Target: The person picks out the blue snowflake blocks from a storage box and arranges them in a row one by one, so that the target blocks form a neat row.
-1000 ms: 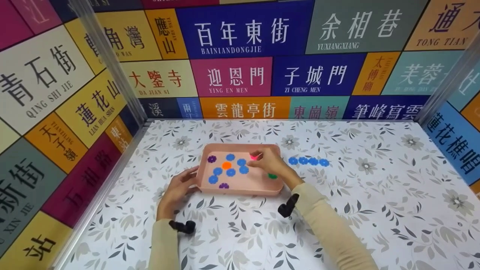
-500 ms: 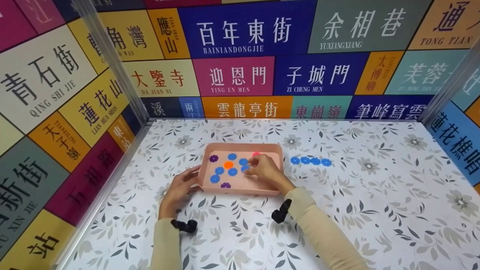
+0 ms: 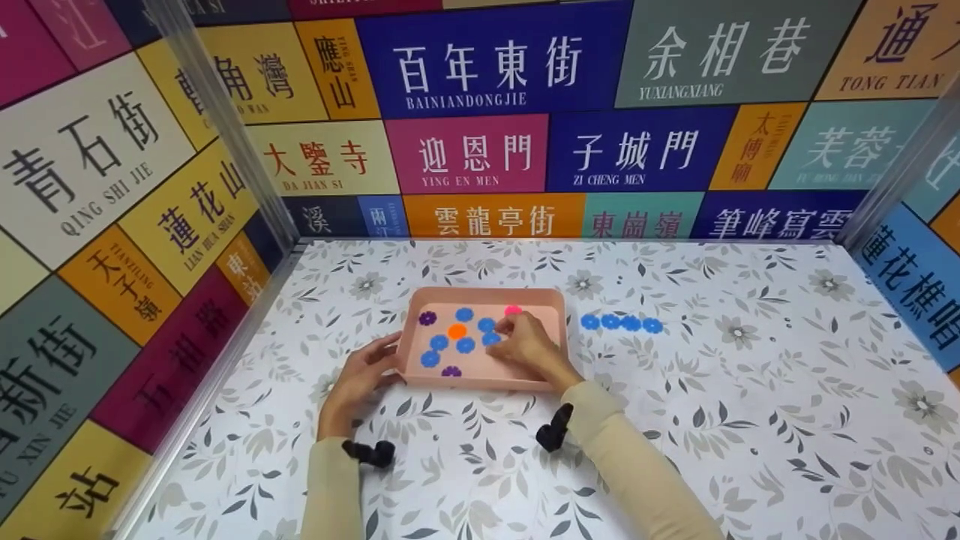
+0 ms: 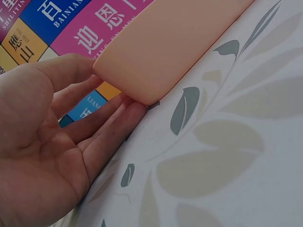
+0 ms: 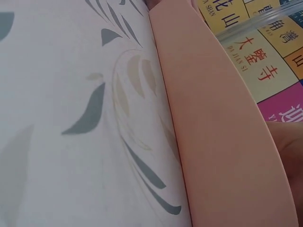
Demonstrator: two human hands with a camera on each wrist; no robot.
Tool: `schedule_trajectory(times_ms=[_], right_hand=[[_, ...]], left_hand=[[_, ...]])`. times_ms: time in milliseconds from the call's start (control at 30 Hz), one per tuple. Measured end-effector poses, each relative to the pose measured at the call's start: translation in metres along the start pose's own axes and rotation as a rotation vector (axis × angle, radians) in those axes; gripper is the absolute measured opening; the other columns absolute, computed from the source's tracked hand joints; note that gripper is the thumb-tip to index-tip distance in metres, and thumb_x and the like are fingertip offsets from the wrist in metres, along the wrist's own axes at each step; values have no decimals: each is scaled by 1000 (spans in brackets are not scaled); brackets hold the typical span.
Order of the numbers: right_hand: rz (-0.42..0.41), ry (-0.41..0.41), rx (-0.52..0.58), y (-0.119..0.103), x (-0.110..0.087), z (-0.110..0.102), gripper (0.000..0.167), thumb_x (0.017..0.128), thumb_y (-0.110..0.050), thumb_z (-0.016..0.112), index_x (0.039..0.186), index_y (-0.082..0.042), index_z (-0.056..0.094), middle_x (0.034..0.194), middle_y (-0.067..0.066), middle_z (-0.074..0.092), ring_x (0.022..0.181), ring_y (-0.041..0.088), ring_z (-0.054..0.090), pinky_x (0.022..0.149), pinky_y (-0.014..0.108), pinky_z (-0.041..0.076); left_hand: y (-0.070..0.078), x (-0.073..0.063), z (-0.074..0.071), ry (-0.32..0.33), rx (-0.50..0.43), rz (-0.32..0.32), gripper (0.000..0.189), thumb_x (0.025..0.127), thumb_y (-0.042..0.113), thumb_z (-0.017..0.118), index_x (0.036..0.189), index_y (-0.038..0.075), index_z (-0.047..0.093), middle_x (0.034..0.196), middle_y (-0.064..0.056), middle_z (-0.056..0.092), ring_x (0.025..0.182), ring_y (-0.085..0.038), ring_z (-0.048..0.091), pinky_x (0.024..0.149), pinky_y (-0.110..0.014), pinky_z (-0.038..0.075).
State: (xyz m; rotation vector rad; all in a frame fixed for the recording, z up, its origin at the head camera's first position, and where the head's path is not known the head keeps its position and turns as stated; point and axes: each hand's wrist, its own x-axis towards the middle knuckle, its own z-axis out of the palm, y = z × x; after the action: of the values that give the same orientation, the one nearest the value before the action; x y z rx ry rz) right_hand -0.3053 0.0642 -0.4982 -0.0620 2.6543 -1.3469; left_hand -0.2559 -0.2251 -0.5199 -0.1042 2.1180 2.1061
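A shallow pink tray (image 3: 525, 384) holds flower-shaped plastic pieces. Among them are several blue flower pieces (image 3: 465, 345), an orange flower piece (image 3: 457, 331), purple flower pieces (image 3: 427, 318) and a pink flower piece (image 3: 513, 310). My left hand (image 3: 364, 379) rests against the tray's left end. In the left wrist view its nearly straight fingers (image 4: 71, 71) touch the tray's corner. Inside the tray, the right hand (image 3: 529, 346) has thumb and index finger pinching a blue flower piece (image 3: 490, 339), which they partly cover. The tray's wall hides most of that hand in the right wrist view.
To the right of the tray, several blue flower pieces (image 3: 622, 322) lie in a row on the floral-patterned table (image 3: 750, 420). Panels printed with large characters (image 3: 487, 150) stand at the back and on both sides.
My right hand has moved a little left and down to the blue flower piece, staying nearly still for the last half second. The green piece is now hidden. My left hand keeps its place.
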Motion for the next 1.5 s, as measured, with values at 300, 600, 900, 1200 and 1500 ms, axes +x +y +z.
schedule_trajectory(times_ms=[300, 600, 900, 1200, 1500], right_hand=[[-9, 40, 2, 0, 0, 3, 33, 75, -10, 86, 105, -3, 74, 110, 10, 73, 105, 25, 64, 100, 36, 55], [-52, 42, -33, -1, 1, 4, 27, 76, -12, 84, 99, -3, 74, 99, 10, 70, 92, 21, 61, 89, 34, 56], [-94, 1, -153, -3, 2, 5, 28, 78, -12, 80, 103, -2, 73, 103, 11, 69, 95, 23, 61, 90, 35, 57], [-103, -42, -206, -6, 1, 1, 33, 78, -13, 79, 107, 0, 72, 106, 11, 72, 93, 21, 63, 87, 33, 60], [-107, -74, -242, -7, 1, -4, 36, 77, -15, 80, 108, 1, 71, 105, 9, 71, 90, 20, 62, 80, 29, 57]], left_hand=[[1, 0, 1, 22, 27, -28, 53, 93, 4, 63, 144, 12, 54, 147, -17, 54, 126, -30, 60, 95, -36, 60], [2, -1, 0, 19, 47, -46, 53, 93, 7, 64, 144, 15, 54, 149, -15, 52, 130, -31, 57, 98, -38, 58], [2, -2, 0, 22, 64, -23, 52, 93, 7, 64, 144, 14, 55, 146, -16, 55, 127, -30, 60, 96, -38, 59], [3, -1, 1, 41, 93, -76, 54, 91, 10, 66, 143, 20, 56, 146, -12, 56, 126, -27, 60, 98, -38, 59], [3, -1, 1, 34, 83, -90, 53, 92, 10, 65, 144, 20, 55, 147, -12, 55, 129, -28, 58, 101, -39, 57]])
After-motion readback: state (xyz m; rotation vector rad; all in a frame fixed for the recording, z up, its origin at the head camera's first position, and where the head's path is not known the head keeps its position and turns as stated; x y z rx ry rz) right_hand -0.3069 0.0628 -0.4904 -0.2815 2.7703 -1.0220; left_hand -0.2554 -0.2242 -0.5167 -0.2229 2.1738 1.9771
